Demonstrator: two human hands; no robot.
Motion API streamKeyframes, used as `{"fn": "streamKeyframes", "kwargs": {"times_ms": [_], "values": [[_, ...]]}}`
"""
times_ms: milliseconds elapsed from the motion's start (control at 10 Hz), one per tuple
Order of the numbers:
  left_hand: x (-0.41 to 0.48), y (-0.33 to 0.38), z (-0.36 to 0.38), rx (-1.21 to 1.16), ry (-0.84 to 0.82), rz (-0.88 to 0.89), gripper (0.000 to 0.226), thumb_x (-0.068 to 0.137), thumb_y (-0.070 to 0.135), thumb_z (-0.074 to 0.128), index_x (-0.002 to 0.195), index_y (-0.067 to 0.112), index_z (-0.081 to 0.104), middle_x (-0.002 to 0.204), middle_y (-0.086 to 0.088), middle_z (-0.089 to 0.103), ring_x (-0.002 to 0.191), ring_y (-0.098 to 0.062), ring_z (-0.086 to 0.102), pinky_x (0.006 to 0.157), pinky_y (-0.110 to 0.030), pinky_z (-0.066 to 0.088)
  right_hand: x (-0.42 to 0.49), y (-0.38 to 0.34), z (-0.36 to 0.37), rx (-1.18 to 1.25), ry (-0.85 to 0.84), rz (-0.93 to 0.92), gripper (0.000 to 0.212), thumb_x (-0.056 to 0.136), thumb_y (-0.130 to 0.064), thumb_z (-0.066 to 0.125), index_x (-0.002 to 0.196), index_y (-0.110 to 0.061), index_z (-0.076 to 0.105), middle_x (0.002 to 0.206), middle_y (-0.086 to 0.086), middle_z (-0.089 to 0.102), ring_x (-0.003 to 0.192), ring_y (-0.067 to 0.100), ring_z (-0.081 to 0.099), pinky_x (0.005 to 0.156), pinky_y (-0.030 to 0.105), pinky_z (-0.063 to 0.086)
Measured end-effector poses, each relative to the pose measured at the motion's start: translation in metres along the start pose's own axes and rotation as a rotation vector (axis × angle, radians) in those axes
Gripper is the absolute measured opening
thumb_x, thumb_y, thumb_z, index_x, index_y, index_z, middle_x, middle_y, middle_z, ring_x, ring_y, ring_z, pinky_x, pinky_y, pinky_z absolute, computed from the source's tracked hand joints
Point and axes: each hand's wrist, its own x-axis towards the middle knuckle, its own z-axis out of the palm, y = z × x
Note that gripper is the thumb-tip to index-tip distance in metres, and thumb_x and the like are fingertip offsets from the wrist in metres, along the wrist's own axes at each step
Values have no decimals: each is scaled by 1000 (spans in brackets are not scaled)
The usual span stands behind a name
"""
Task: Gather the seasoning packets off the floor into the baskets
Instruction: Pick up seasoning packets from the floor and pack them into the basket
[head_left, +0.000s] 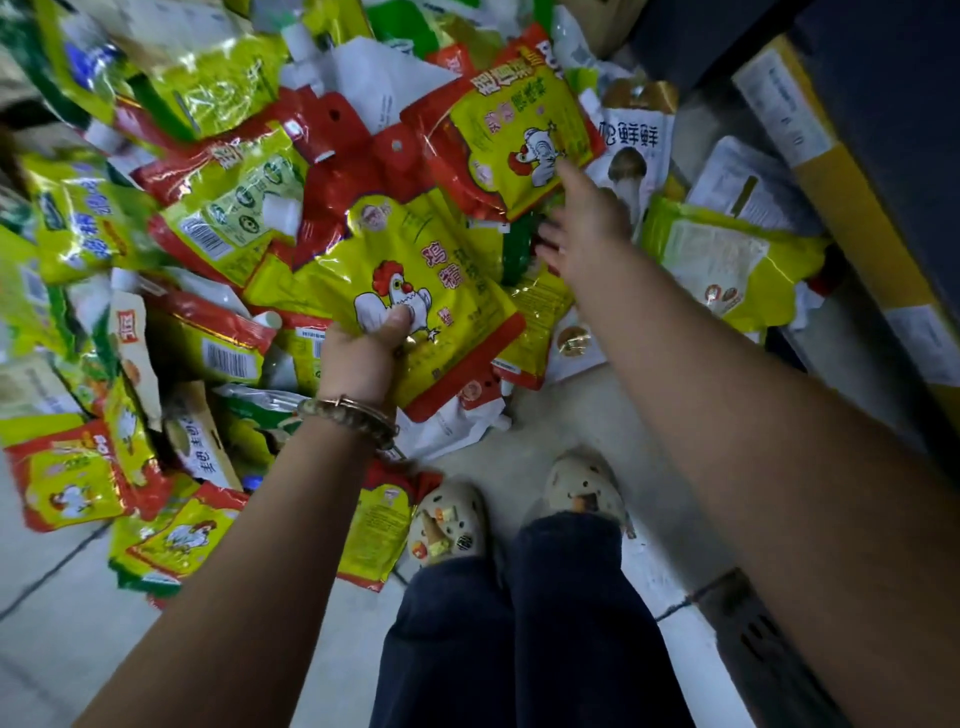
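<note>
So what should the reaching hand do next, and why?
Probably pinch the upper chicken packet: the right hand is open with a fingertip at that packet's edge, while the left hand already grips a similar packet.

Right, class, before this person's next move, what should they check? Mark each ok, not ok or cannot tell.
1. Left grip holds the lower chicken packet securely: ok, thumb pinches its front.
2. Right grip free: ok, fingers straight, holding nothing.
3. Right grip touching the upper chicken packet: cannot tell, fingertip overlaps its corner.
4. Basket in view: not ok, none shows.
5. Footing: not ok, a yellow packet lies beside the left shoe.
</note>
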Motion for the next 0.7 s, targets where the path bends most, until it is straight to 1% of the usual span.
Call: {"fn": "streamKeyframes", "kwargs": {"times_ms": [100,200,300,400,500,600,700], "values": [[5,-2,-3,0,-10,13,51,88,24,63,127,-2,45,120,-15,56,104,-22,56,76,-25,43,19,-22,27,13,-147,148,53,89,-54,54,127,-17,53,136,6,54,122,26,52,96,46,44],[11,-1,-4,32,-30,21,51,91,22,60,131,-3,41,123,-9,54,103,-19,54,57,-18,41,24,-30,36,-21,-193,60,49,96,-50,42,134,-19,47,135,1,53,125,20,49,100,49,42],[25,-5,-6,-1,-16,-4,45,92,16,56,130,-6,44,133,-20,51,119,-30,53,58,-13,47,30,-29,28,194,-70,-23,55,85,-35,69,130,-11,47,136,8,50,119,28,53,87,55,51],[22,-5,-13,77,-33,-22,68,92,32,56,140,-6,27,142,-16,42,126,-26,45,79,-20,43,46,-13,-10,229,-71,-142,77,72,-33,81,134,-8,45,131,15,55,106,29,62,86,50,53],[24,0,-18,-42,-68,-56,80,85,29,67,142,-7,24,143,-14,40,125,-29,47,78,-20,47,18,-3,-39,216,-222,-145,44,90,-17,62,131,-8,49,127,14,60,109,31,62,82,49,55],[14,10,-17,-294,-230,-185,90,73,20,76,143,-4,25,125,-20,58,94,-30,67,73,-40,57,-24,6,-48,101,-412,-197,39,81,-12,65,118,-14,53,105,1,69,96,21,68,78,41,58],[7,15,-7,-346,-442,-185,30,87,24,57,111,5,60,83,-7,73,71,-19,71,62,-32,58,-50,21,-38,-67,-492,-266,29,83,1,62,108,-11,56,88,-4,73,83,14,69,75,34,58]]}}
